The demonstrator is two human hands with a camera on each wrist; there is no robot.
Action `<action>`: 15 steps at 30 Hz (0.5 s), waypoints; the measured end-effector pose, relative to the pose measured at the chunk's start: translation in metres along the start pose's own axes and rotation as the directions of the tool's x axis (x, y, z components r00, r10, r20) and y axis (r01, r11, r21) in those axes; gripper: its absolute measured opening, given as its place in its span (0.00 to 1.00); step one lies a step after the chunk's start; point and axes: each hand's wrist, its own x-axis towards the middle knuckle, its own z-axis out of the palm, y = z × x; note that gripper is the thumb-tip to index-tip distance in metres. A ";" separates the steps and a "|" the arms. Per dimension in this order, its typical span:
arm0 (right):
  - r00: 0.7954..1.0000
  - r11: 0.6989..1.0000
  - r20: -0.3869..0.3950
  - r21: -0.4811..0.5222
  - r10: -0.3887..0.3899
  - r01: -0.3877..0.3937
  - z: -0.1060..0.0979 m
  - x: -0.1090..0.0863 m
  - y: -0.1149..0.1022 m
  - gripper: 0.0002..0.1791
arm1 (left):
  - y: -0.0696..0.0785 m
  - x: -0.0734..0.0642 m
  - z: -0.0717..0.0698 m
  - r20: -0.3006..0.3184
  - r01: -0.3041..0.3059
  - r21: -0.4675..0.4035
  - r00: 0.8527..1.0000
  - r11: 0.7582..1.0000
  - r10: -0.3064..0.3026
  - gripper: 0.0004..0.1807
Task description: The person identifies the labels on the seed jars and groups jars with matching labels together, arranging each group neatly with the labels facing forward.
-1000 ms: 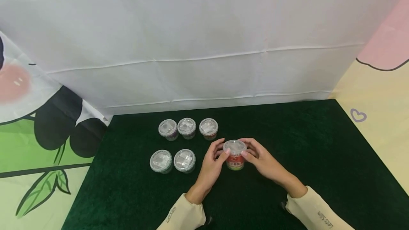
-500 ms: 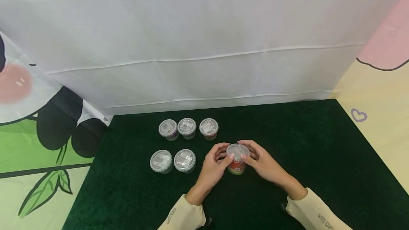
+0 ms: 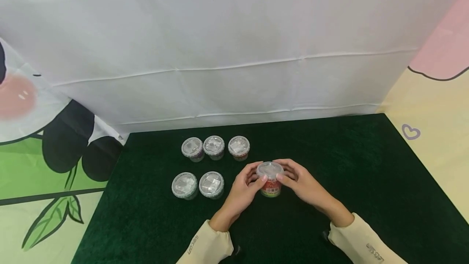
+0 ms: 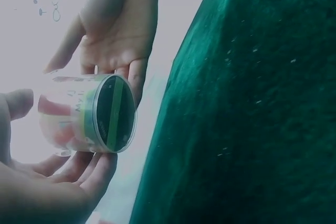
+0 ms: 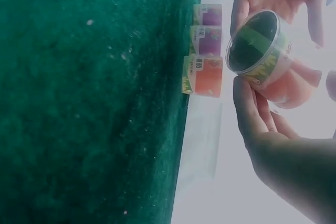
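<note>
A small round plastic tub (image 3: pixel 270 184) with a clear lid, red sides and a green band low down is held upright between both hands, in front of the person. My left hand (image 3: pixel 243 187) grips its left side, thumb at the front near the lid's rim and fingers curled behind. From the other side my right hand (image 3: pixel 305 184) holds it the same way. Both wrist views show the tub's underside (image 4: pixel 116 114), with a green strip across it, so it is clear of the table. In the right wrist view the tub (image 5: pixel 286 85) looks orange-red.
On the dark green cloth (image 3: pixel 146 223), three lidded tubs stand in a back row, the nearest being a tub (image 3: pixel 239 146) just beyond my left hand. Two more, including a tub (image 3: pixel 211 185), stand left of that hand. A white curtain (image 3: pixel 234 89) rises behind the table.
The held tub dips slightly toward the person and right, then comes back up and left. Its printed label has turned a little between the fingers. The other tubs stay put.
</note>
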 end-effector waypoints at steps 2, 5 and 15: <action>1.000 1.000 0.008 -0.006 -0.018 0.018 -0.002 0.001 -0.001 0.29 | 0.003 0.001 -0.001 -0.001 -0.006 0.020 1.000 1.000 0.006 0.29; 0.999 0.998 0.015 -0.022 -0.051 0.051 -0.004 0.002 -0.002 0.28 | 0.009 0.002 -0.004 -0.006 -0.020 0.049 1.000 0.999 0.020 0.28; 0.982 0.983 0.053 -0.027 -0.183 0.184 -0.016 0.014 -0.013 0.28 | 0.036 0.011 -0.013 0.014 -0.125 0.173 0.992 0.977 0.124 0.29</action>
